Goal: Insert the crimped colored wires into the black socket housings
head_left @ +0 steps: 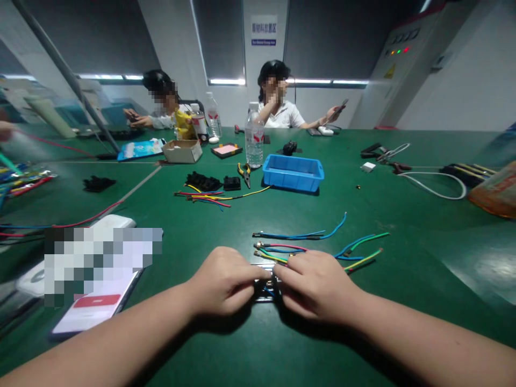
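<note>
My left hand (226, 280) and my right hand (314, 285) meet at the near middle of the green table (258, 349). Both pinch a small black connector part (266, 287) that sits on the table between their fingertips; most of it is hidden by the fingers. Several coloured wires (318, 248) in blue, green, yellow and pink lie just beyond my right hand, fanned to the right. One blue wire bundle (298, 234) lies a little farther off.
A blue plastic tray (293, 172), a water bottle (253, 141), yellow-handled pliers (244, 172), black connectors (203, 181) and more wires (205, 198) lie mid-table. A phone (94, 309) lies near left. Two people sit at the far edge. A white cable (435, 185) lies right.
</note>
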The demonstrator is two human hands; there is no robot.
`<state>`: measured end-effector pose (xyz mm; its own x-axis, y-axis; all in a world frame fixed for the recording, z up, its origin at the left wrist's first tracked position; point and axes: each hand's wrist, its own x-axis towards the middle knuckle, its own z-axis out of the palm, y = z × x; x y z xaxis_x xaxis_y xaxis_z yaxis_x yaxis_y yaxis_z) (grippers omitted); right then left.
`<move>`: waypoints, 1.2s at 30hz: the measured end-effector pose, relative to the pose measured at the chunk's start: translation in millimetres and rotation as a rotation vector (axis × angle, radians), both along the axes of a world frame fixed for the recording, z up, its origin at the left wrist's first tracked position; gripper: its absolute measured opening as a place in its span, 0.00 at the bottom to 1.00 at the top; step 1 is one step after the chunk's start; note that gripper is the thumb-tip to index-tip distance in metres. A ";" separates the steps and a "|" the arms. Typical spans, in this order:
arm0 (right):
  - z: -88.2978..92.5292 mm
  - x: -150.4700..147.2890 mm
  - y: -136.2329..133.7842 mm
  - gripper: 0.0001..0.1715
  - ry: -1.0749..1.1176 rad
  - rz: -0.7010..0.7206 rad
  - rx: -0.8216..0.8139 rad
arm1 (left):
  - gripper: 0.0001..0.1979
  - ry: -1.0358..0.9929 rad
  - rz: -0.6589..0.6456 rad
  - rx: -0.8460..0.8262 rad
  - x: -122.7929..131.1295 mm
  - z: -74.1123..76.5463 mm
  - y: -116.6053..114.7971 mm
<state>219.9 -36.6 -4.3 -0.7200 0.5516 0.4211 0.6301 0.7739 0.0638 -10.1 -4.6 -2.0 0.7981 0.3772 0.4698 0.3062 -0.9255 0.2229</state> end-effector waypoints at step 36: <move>1.9 -0.4 1.6 0.16 0.026 0.015 -0.261 | 0.14 -0.054 0.109 -0.212 -1.0 -6.7 0.3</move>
